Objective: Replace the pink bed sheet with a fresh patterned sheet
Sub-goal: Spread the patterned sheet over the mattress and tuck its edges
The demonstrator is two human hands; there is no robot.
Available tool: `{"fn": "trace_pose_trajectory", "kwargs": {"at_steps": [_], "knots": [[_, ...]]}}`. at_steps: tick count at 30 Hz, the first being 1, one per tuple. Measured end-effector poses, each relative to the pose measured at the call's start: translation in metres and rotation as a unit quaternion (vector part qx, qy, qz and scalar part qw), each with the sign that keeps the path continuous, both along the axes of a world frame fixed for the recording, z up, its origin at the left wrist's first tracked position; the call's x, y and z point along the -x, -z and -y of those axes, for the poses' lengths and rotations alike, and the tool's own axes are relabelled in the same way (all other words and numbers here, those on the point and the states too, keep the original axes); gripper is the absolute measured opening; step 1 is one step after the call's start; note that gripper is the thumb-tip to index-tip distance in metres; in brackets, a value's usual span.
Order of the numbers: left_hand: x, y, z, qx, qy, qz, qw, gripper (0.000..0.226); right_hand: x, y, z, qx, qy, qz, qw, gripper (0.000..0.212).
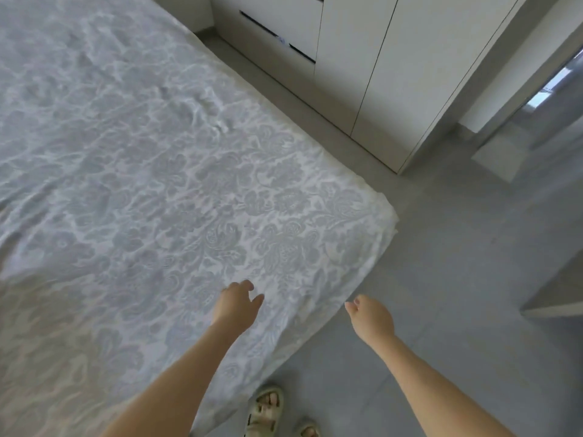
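Head view: one patterned sheet [189, 184], two hands [235, 305] [372, 318].

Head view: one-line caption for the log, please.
Patterned sheet lies spread out; left hand hovers over it near the corner, right hand beside its hanging edge, neither gripping.

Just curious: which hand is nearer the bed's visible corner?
Right. The right hand is over the floor beside the patterned sheet's edge; the left hand is above the sheet, farther from the corner.
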State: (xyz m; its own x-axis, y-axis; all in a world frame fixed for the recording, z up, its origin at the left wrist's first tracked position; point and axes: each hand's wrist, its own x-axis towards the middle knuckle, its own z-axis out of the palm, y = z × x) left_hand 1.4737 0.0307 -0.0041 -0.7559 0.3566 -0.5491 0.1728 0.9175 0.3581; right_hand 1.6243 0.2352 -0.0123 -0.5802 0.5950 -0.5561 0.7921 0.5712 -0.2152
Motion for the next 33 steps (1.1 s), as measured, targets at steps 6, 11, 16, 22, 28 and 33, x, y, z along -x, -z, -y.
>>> {"fn": "trace_pose_trajectory", "kwargs": {"at_steps": [6, 11, 16, 22, 28, 33], "knots": [[0.027, 0.025, -0.029, 0.061, 0.0, -0.017, 0.998, 0.053, 0.068, -0.008, -0.047, -0.117, -0.355, 0.005, 0.928, 0.033], [0.041, 0.062, -0.038, 0.114, 0.075, 0.049, 0.989, 0.07, 0.128, 0.033, -0.061, -0.151, -0.593, 0.023, 0.79, 0.051], [0.051, 0.081, -0.061, 0.135, -0.023, 0.014, 0.99, 0.066, 0.162, 0.065, -0.089, -0.257, -0.647, 0.06, 0.715, 0.051], [0.042, 0.089, -0.077, 0.147, -0.105, -0.003, 0.984, 0.065, 0.184, 0.073, -0.108, -0.206, -0.839, 0.068, 0.499, 0.031], [-0.023, 0.084, -0.102, 0.154, -0.209, 0.013, 0.966, 0.065, 0.195, 0.099, -0.119, -0.154, -0.854, -0.007, 0.496, 0.02], [-0.057, 0.086, -0.14, 0.08, -0.699, -0.049, 0.709, 0.048, 0.205, 0.052, -0.105, -0.106, -0.867, 0.021, 0.487, 0.031]]}}
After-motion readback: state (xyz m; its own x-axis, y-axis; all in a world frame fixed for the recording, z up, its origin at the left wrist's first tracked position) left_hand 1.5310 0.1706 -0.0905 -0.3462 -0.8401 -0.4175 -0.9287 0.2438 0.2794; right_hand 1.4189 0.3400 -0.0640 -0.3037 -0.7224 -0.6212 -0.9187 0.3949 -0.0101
